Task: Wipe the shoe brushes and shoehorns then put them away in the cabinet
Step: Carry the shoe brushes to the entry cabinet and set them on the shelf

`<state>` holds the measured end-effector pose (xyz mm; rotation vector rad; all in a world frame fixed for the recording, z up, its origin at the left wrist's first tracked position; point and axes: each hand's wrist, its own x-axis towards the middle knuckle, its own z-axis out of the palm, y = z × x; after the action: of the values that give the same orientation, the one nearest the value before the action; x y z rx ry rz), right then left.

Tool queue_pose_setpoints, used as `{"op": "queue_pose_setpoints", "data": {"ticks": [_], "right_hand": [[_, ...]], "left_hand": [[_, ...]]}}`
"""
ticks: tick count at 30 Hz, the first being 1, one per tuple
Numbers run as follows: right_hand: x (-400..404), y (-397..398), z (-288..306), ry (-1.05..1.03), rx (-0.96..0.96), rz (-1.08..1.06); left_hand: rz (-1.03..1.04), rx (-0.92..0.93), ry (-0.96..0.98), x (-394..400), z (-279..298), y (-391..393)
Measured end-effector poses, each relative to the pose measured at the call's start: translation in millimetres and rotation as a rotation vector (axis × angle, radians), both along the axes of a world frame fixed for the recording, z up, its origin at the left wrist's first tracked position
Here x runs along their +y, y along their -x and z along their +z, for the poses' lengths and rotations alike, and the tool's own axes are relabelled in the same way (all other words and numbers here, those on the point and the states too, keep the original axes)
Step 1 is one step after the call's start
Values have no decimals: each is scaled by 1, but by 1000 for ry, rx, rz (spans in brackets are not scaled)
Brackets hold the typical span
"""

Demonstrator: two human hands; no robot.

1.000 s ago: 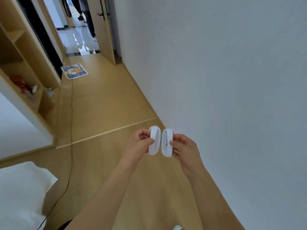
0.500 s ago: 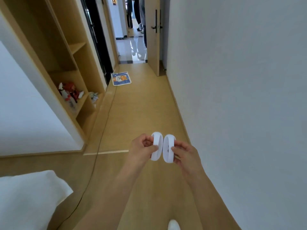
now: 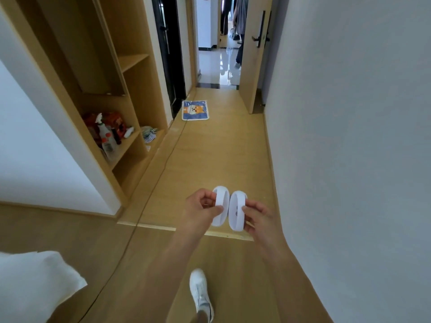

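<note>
Head view: left hand [image 3: 202, 209] pinches one white oval brush [image 3: 220, 205]; right hand [image 3: 257, 215] pinches its twin [image 3: 237, 210]. Brushes touching side by side, long axes upright, held above the wood floor [image 3: 210, 155]. Open cabinet [image 3: 130, 117] lies ahead-left, so the left hand is nearer its shelves.

We see a spray bottle [image 3: 106, 138] on a low wooden shelf [image 3: 127, 145], striped cloth [image 3: 149, 134] in the next compartment, a cartoon-dog mat [image 3: 195, 110] on the wood floor [image 3: 210, 159], an open door [image 3: 253, 54], a white shoe [image 3: 200, 292], and white bedding [image 3: 32, 285].
</note>
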<state>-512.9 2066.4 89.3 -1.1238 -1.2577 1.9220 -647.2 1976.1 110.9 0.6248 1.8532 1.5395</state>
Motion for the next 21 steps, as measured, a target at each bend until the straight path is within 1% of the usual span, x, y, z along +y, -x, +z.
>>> {"op": "queue_pose_setpoints", "data": {"ticks": [6, 12, 18, 21], "right_hand": [[99, 77, -3, -25, -3, -5], [220, 183, 17, -69, -15, 3], [305, 285, 20, -33, 13, -3], [348, 335, 16, -27, 16, 38]], "left_hand": [[-3, -49, -42, 101, -15, 80], [-49, -66, -80, 222, 2, 189], [-20, -63, -66, 307, 6, 289], [15, -53, -59, 345, 0, 338]]}}
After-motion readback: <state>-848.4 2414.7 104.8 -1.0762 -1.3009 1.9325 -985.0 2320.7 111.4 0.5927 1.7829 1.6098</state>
